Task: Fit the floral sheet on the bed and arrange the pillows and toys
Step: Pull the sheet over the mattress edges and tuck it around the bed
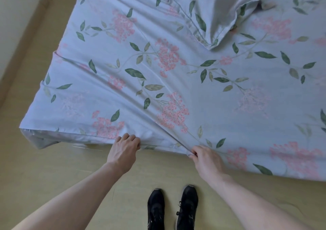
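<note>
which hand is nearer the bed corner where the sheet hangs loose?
Left. The left hand grips the sheet edge not far from that corner; the right hand pinches a fold farther along the edge.

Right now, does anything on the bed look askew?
Yes. The sheet isn't flat: deep creases fan out from where the right hand pinches its edge. The left hand grips the edge nearer the corner. A pillow lies crooked at the top.

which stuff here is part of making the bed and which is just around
Part of the job:
- pale blue floral cotton sheet, its near edge gripped by left hand and right hand
- matching floral pillow lying on the sheet

Just around:
- black lace-up sneakers, on the person's feet
- yellowish wooden floor
</note>
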Tool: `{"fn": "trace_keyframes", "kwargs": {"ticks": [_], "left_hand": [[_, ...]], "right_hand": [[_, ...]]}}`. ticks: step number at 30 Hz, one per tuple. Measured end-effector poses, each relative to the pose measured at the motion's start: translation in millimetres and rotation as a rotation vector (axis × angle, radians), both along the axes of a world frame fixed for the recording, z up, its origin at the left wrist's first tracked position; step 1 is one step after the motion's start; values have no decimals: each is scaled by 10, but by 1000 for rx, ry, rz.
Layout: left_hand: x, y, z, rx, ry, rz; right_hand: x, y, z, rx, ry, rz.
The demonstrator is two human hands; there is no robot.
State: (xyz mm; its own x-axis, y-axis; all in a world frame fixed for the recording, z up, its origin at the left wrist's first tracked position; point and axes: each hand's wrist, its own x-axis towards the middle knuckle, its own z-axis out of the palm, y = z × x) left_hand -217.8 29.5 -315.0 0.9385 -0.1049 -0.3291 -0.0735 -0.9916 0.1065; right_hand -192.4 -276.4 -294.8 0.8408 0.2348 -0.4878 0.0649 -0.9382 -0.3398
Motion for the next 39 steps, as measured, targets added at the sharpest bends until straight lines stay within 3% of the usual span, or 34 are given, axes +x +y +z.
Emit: {"fn": "trace_keyframes", "kwargs": {"ticks": [6, 10, 12, 15, 22, 29, 39], "left_hand": [[-39, -56, 277, 104, 65, -3], [-90, -177, 377, 179, 393, -56], [-192, -173, 379, 120, 455, 100], [-210, 15, 348, -34, 361, 388], [122, 848, 325, -29, 185, 576], [462, 1606, 168, 21, 110, 388], [638, 2017, -10, -86, -40, 53]], "right_hand": [[-50, -167, 309, 8, 7, 151], [-100, -169, 317, -219, 161, 222], [-194, -150, 266, -293, 256, 215], [-229, -54, 207, -225, 263, 183], [-22, 644, 184, 11, 151, 55], [225, 1546, 86, 42, 25, 75], [434, 2232, -114, 13, -86, -111]]}}
